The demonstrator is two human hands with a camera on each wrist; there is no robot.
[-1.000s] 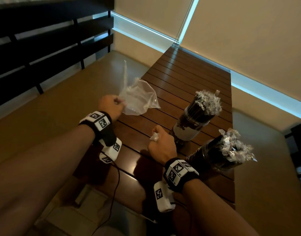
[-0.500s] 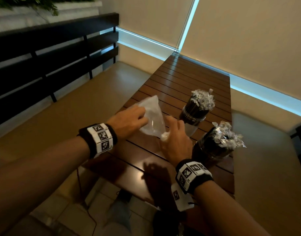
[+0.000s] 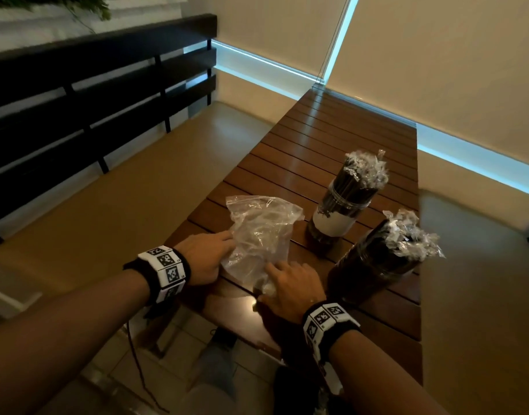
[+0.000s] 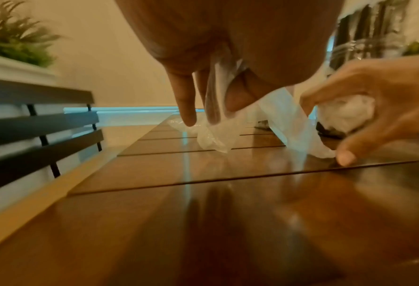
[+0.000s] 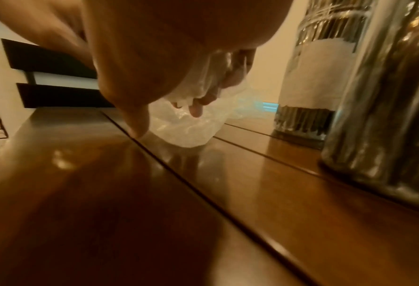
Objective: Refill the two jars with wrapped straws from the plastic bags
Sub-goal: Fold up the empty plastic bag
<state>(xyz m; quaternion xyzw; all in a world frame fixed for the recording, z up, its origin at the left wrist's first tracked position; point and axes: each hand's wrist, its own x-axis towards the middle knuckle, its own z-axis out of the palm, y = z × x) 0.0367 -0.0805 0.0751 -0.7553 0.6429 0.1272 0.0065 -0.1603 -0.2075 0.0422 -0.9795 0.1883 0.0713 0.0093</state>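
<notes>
Two glass jars stand on the right of the slatted wooden table [image 3: 332, 139], both packed with dark wrapped straws: the far jar [image 3: 341, 211] with a white label, the near jar [image 3: 374, 265] beside my right wrist. An empty clear plastic bag [image 3: 260, 232] lies flat to the left of the jars. My left hand [image 3: 224, 247] pinches its left edge between thumb and fingers, which shows in the left wrist view [image 4: 210, 108]. My right hand [image 3: 275, 274] is curled round a crumpled wad of plastic [image 4: 345, 114] and rests at the bag's near corner.
A tan bench seat [image 3: 122, 205] runs along the table's left, backed by a dark slatted rail [image 3: 92, 94]. A potted plant [image 4: 15, 44] stands behind it. Beige blinds [image 3: 437, 55] close off the far side. Floor tiles show past the table's near edge.
My left hand has brought the bag from the air at the table's left down flat onto the table. My right hand has moved forward with the wad to the bag's near corner.
</notes>
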